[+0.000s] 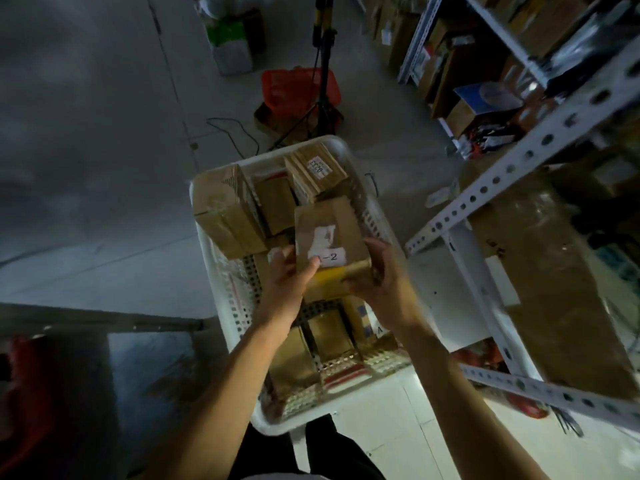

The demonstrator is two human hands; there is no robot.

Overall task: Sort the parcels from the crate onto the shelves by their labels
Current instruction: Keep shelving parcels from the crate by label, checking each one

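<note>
Item: brown cardboard parcel point(329, 233), label ending "-2", held above the white crate point(221, 296). Your left hand point(289, 277) and right hand point(382, 282) pinch its near corners. Likely light, stiff; grip the edges, thumb clear of the label.

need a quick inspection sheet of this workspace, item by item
surface: pale tiled floor; white crate stands on it
job's things: held parcel above the crate, label ending "-2" partly covered by a thumb; more brown parcels in the crate
clutter: red basket, green-and-white bag
grippers: left hand and right hand both grip the held parcel
cables: black cable on the floor by a tripod
surroundings: metal shelves at right, stocked with boxes
</note>
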